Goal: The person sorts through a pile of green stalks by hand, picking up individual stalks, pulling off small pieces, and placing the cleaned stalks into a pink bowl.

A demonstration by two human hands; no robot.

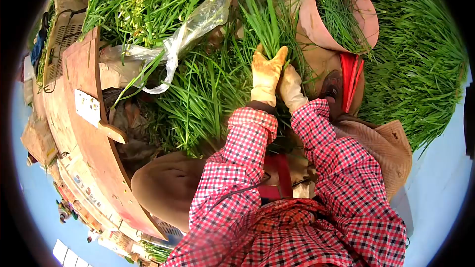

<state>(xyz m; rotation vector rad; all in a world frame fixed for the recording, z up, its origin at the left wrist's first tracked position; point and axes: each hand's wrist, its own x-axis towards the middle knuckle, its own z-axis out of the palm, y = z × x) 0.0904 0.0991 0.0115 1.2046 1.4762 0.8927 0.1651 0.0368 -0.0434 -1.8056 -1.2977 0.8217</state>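
A bunch of long green chives [267, 24] stands up out of my left hand [265, 71], which wears a yellowed work glove. Its thumb and fingers close around the lower part of the bunch. Pressed close beside it on the right, my right hand [292, 86], gloved too, looks curled. Its fingertips are hidden, so what it grips cannot be made out. Loose chives [198, 99] lie in a heap to the left of and below my hands.
A pink bucket [308, 20] holding thin green stalks lies tipped at the upper right. Beyond it spreads a big chive pile [415, 64]. At left are a clear plastic bag [198, 27], a wooden board [81, 74] and a plastic crate [62, 32]. Red strips [350, 81] lie near a shoe [330, 86].
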